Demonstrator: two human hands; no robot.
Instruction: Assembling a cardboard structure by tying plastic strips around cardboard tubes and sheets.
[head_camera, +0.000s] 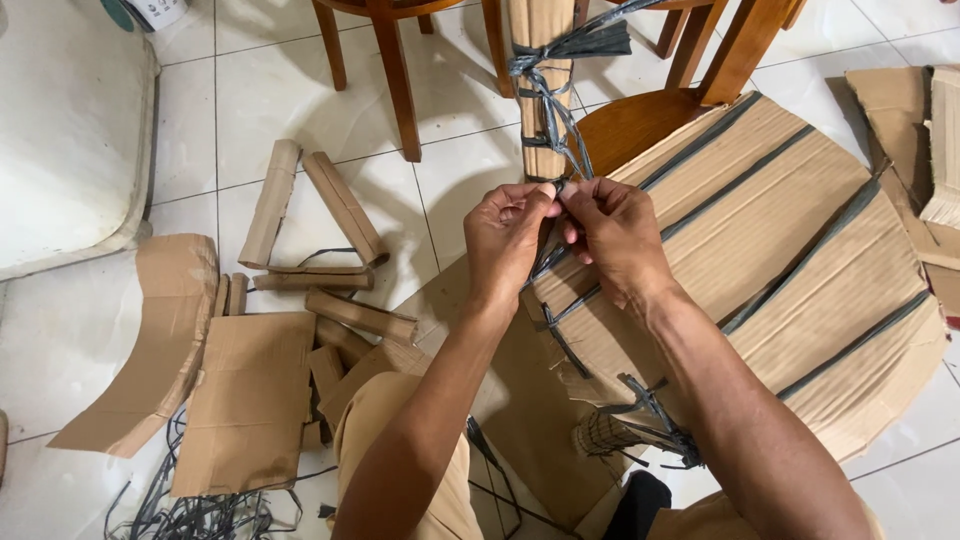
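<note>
Forearms fill bottom centre, nearest the lens, over tan trousers (400, 440).

Far left: white cushion-like block (70, 130) at upper left edge. Below it, curved cardboard piece (165, 340) on white tile floor (250, 90), then flat cardboard sheet (250, 400) just beside it. Tangle of dark strap offcuts (200, 515) at bottom left, partly under the sheet.

Left of centre: loose cardboard rolls (345, 205) scattered on tiles, some crossed, some lying side by side. Wooden chair legs (395, 75) at top, behind them.

Centre: left hand (505, 235) and right hand (615, 235) meet fingertip to fingertip, w/ thumbs and forefingers pinched tight on a thin grey strap (560, 140). Both grips closed down to the strap's width; other fingers curled loosely. Strap runs up from the pinch to an upright cardboard roll (540, 40) at top centre, wrapped round it several times w/ a loose end flaring to the right. Pinch point sits at the upper left rim of the cardboard disc (800, 250).

Right of centre: disc is big, round, tilted, resting against a wooden chair (640, 125). Dark straps cross its face in parallel diagonal lines. Knotted strap ends (650, 415) near its lower edge, by right forearm; a small woven-looking bit next to them, can't tell what.

Far right: more cardboard scraps (910, 130) stacked at upper right edge.
</note>
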